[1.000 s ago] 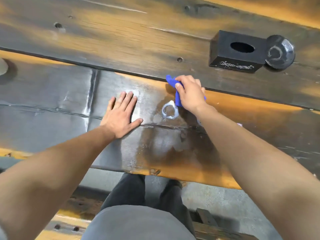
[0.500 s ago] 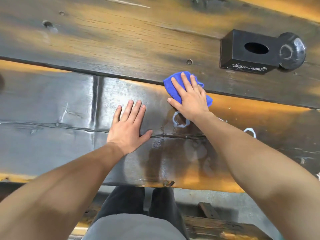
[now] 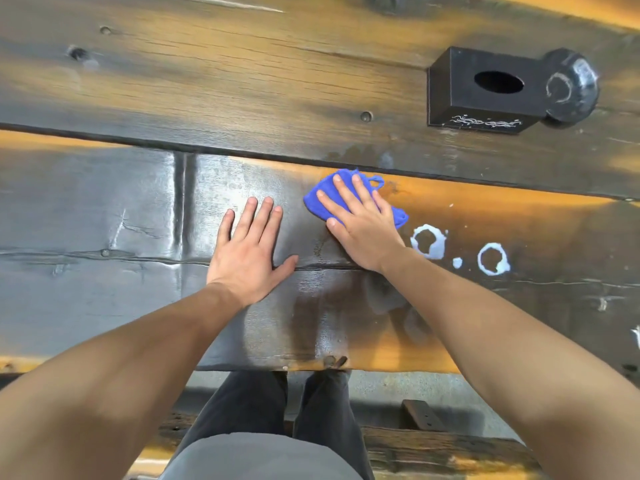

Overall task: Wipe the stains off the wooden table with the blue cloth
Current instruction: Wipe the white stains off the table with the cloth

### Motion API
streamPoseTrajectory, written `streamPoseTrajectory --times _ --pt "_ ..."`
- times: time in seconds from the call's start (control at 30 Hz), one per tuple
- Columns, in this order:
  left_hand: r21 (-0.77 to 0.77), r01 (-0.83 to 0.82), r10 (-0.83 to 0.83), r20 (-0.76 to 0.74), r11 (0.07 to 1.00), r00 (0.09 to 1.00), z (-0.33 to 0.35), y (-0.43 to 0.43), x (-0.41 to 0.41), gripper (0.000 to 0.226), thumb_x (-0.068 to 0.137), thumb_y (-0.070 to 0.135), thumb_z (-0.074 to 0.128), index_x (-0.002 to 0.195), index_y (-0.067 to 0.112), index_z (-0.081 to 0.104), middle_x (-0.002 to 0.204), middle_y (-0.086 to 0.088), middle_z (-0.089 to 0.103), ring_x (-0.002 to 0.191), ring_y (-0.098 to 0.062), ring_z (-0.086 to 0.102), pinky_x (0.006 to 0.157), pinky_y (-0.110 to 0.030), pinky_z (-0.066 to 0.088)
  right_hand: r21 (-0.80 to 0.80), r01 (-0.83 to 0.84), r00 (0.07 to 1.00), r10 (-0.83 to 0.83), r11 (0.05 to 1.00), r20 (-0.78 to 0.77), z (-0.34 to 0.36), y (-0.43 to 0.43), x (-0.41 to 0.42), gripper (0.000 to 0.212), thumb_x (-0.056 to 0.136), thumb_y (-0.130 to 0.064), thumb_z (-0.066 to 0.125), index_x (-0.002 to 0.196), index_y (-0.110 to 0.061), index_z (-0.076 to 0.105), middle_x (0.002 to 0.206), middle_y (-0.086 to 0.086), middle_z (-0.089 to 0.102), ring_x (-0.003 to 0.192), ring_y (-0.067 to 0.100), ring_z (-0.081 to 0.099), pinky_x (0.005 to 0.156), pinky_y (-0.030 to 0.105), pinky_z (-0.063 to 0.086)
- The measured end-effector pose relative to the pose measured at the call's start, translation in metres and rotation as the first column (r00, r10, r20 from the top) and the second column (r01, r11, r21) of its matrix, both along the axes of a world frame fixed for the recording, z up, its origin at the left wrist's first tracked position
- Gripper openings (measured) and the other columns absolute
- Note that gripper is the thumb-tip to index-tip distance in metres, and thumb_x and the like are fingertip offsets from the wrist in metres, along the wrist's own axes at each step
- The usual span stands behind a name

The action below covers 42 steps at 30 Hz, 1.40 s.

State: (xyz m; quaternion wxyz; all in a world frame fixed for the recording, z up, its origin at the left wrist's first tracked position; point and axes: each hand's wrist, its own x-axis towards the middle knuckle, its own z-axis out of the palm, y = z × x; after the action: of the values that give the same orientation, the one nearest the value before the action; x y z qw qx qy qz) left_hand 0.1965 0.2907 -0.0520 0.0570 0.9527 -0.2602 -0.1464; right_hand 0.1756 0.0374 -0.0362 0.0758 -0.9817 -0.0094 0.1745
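The blue cloth (image 3: 320, 199) lies bunched on the dark wooden table (image 3: 104, 220), pressed flat under the spread fingers of my right hand (image 3: 360, 226). My left hand (image 3: 247, 254) rests palm down on the wood just left of it, fingers apart, holding nothing. To the right of my right wrist sit white ring-shaped stains: one ring stain (image 3: 429, 241), a small dot (image 3: 457, 262), and a second ring stain (image 3: 492, 259). A damp wiped patch (image 3: 322, 306) shows below my hands.
A black tissue box (image 3: 485, 95) with an oval hole stands at the back right, with a round black object (image 3: 568, 88) against its right side. A seam (image 3: 242, 152) runs between the table's planks. A bench (image 3: 433, 448) and my legs lie below the near edge.
My right hand with the cloth has slid left and slightly nearer, off the ring stain it was beside. The view shifted, bringing a second ring stain into sight. My left hand has stayed flat.
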Motion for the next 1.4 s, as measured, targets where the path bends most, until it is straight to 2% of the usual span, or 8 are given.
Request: streamPoseTrajectory --times 0.13,0.37,0.6,0.77,1.07,1.17,1.3,1.4 --pt "0.015 0.000 0.000 -0.010 1.000 1.000 0.002 0.000 0.000 0.092 0.095 0.075 0.031 0.166 0.020 0.008 0.176 0.001 0.002 0.162 -0.021 -0.007 0.129 -0.052 -0.002 -0.001 -0.056 0.998 0.056 0.998 0.018 0.000 0.009 -0.031 0.054 0.103 -0.051 0.028 0.157 -0.045 0.026 0.170 -0.008 0.019 0.158 0.024 0.015 0.120 0.050 0.024" --pt "0.015 0.001 -0.001 0.009 1.000 1.000 0.004 0.000 0.000 0.092 0.095 0.075 0.028 0.166 0.020 0.009 0.176 0.000 0.004 0.162 -0.020 -0.006 0.129 -0.051 -0.001 0.060 -0.086 0.996 0.087 0.994 -0.023 0.006 0.015 -0.072 0.053 0.106 -0.052 0.026 0.158 -0.045 0.021 0.171 -0.013 0.011 0.159 0.017 0.006 0.120 0.048 0.019" --pt "0.033 0.005 -0.005 0.006 0.999 1.000 0.004 -0.001 0.000 0.093 0.095 0.078 0.026 0.166 0.020 0.008 0.176 0.000 0.005 0.162 -0.021 -0.005 0.129 -0.052 0.000 0.103 -0.155 0.988 0.157 0.983 -0.007 0.008 0.008 -0.079 0.052 0.106 -0.050 0.023 0.157 -0.042 0.029 0.169 -0.013 0.020 0.158 0.020 0.012 0.119 0.047 0.024" --pt "0.035 0.010 -0.010 0.003 0.999 1.000 0.003 -0.001 0.000 0.092 0.096 0.077 0.028 0.166 0.020 0.007 0.176 0.000 0.005 0.162 -0.021 -0.006 0.128 -0.052 0.000 0.153 -0.249 0.964 0.259 0.956 -0.050 0.015 0.001 -0.095 0.052 0.108 -0.049 0.023 0.159 -0.041 0.023 0.170 -0.015 0.011 0.158 0.015 0.004 0.121 0.044 0.013" --pt "0.015 -0.015 0.015 -0.033 1.000 0.999 0.005 -0.002 0.000 0.093 0.094 0.077 0.030 0.165 0.021 0.011 0.175 0.000 0.008 0.162 -0.021 -0.003 0.128 -0.052 0.000 0.277 -0.194 0.961 0.239 0.941 -0.140 0.019 0.003 -0.163 0.051 0.108 -0.048 0.020 0.159 -0.045 0.018 0.169 -0.022 0.001 0.157 0.005 -0.007 0.122 0.038 0.001" --pt "-0.038 -0.082 0.080 -0.056 0.996 0.995 0.010 -0.011 -0.004 0.089 0.094 0.071 0.033 0.164 0.017 0.019 0.175 -0.004 0.012 0.162 -0.023 0.000 0.129 -0.052 0.001 0.381 -0.140 0.955 0.227 0.914 -0.192 0.021 0.001 -0.190 0.048 0.109 -0.047 0.021 0.157 -0.046 0.025 0.167 -0.027 0.007 0.155 -0.001 -0.008 0.122 0.036 0.001" --pt "-0.182 -0.151 0.143 -0.053 0.972 0.988 0.019 -0.054 -0.027 0.075 0.097 0.056 0.039 0.158 0.014 0.030 0.172 -0.006 0.023 0.161 -0.023 0.011 0.127 -0.049 0.003 0.540 0.098 0.938 0.105 0.836 -0.332 0.031 -0.002 -0.216 0.045 0.108 -0.047 0.027 0.151 -0.046 0.040 0.161 -0.034 0.021 0.152 -0.010 0.001 0.119 0.031 0.010" --pt "-0.240 -0.129 0.114 -0.077 0.962 0.991 0.021 -0.102 -0.048 0.070 0.099 0.051 0.041 0.158 0.015 0.031 0.172 -0.005 0.024 0.161 -0.021 0.012 0.126 -0.049 0.004 0.682 0.478 0.840 -0.062 0.553 -0.539 0.051 -0.015 -0.231 0.038 0.109 -0.033 0.038 0.145 -0.036 0.050 0.150 -0.035 0.037 0.144 -0.020 0.020 0.123 0.023 0.014"
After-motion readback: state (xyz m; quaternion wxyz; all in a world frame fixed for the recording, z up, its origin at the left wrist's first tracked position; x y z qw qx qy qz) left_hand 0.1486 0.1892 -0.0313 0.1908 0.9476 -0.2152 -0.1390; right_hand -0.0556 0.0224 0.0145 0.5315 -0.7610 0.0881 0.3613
